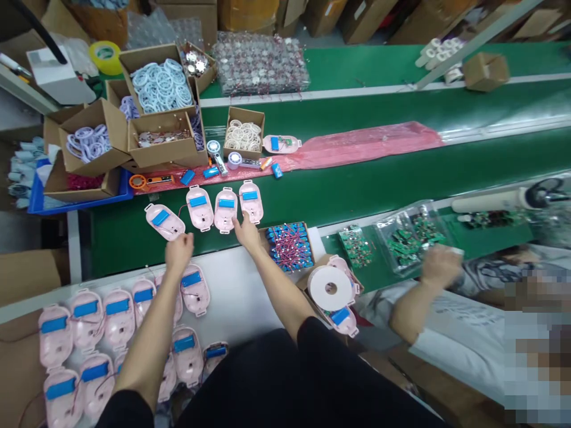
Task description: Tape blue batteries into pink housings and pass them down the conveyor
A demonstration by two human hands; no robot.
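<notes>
Four pink plastic shells with blue battery packs lie in a row on the green belt. At the lower end of the leftmost, tilted pink shell (161, 224), my left hand (179, 254) is closed with its fingers at the rim; the fingertips are partly hidden. My right hand (247, 233) reaches to the lower ends of the third pink shell (226, 221) and the rightmost pink shell (251, 205). Its thumb and forefinger are apart, touching or very near both rims. Between these and the left one lies another pink shell (200, 217).
More pink shells (118, 318) with blue packs fill the white table (241, 285) at left. A box of wired blue batteries (289, 246) and a white tape roll (331, 288) stand right. Cartons of rings (163, 86) stand behind. A co-worker's hand (441, 266) is near bagged circuit boards (413, 238).
</notes>
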